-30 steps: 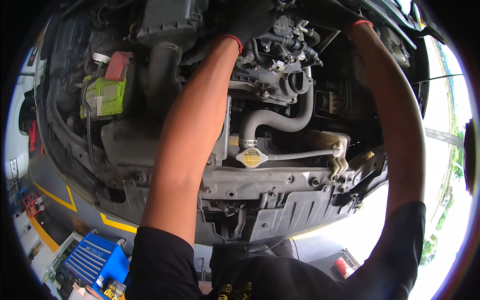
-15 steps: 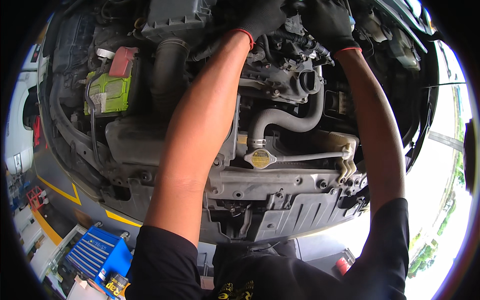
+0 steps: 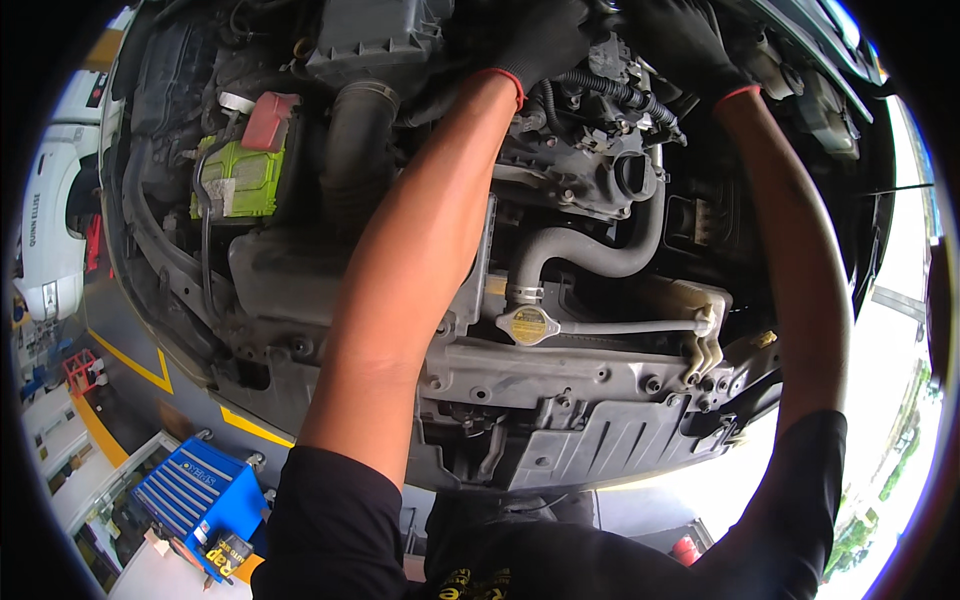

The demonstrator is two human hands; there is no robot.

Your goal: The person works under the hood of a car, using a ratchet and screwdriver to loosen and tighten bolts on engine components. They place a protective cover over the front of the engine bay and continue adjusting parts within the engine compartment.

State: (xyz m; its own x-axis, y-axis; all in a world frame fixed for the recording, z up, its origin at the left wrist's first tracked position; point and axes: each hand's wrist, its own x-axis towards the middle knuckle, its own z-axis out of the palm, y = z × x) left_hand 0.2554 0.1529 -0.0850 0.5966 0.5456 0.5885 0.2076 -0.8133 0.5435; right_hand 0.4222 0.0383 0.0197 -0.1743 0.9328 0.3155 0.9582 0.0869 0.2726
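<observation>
My left hand (image 3: 550,35), in a black glove with a red cuff, reaches into the top of the engine bay, beside the upper engine fittings (image 3: 608,55) and right of the black airbox (image 3: 375,35). My right hand (image 3: 690,45), gloved the same way, is farther right, over the back of the engine above a corrugated harness (image 3: 600,90). Both sets of fingertips are cut off or hidden in dark parts, so what they touch or hold is unclear. Below lie the engine cover (image 3: 590,180), a curved hose (image 3: 580,250) and the radiator cap (image 3: 530,325).
A green battery (image 3: 235,195) with red terminal cover sits left in the bay. The front crossmember (image 3: 520,365) runs before my body. Outside are a blue tool chest (image 3: 200,495), a white vehicle (image 3: 55,250) and a red stand (image 3: 83,372) on yellow-marked floor.
The whole view has shifted slightly right. My right hand swung inward half a second ago and now sits a little farther right again. My left hand has moved slightly rightward.
</observation>
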